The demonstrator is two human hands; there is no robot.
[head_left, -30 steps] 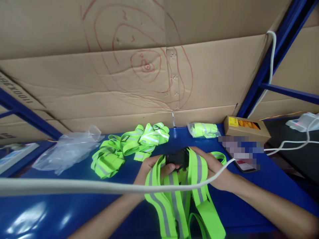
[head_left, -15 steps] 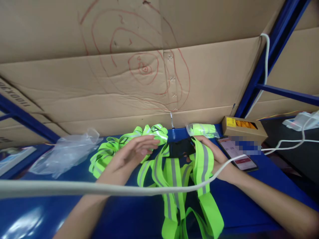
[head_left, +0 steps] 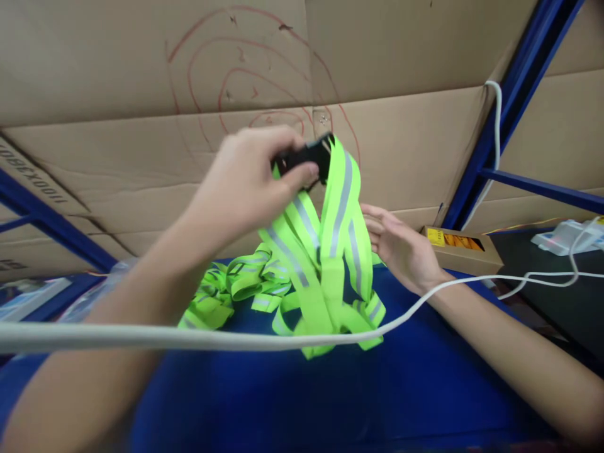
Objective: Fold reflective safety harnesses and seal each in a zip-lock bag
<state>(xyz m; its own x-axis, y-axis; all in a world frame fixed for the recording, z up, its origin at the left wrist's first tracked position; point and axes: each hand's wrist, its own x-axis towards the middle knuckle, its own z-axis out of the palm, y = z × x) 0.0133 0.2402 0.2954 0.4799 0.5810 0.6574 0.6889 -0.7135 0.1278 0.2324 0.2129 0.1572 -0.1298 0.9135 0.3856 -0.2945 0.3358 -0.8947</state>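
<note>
My left hand (head_left: 264, 170) is closed on the black part of a reflective harness (head_left: 340, 207), thumb in front and fingers behind. Its neon-yellow straps with grey stripes hang down in loops, the lowest ends close to the blue tabletop (head_left: 226, 396). Just right of the straps is my right hand (head_left: 401, 245), its fingers stretched out and apart; whether the fingertips touch the strap is hard to tell. More of the same yellow straps (head_left: 250, 277) lie in a loose heap behind, to the left, partly covered by my left arm and the hanging straps.
A white cable (head_left: 189, 336) crosses the view in front of both forearms. An open-fronted cardboard box (head_left: 465, 248) stands at the right. Clear plastic (head_left: 89, 302) lies at the left. Cardboard sheets (head_left: 401, 145) and a blue metal frame (head_left: 519, 100) rise behind.
The harness has been lifted off the tabletop. My left hand moved up and right and took its black part. My right hand let go and opened beside the straps.
</note>
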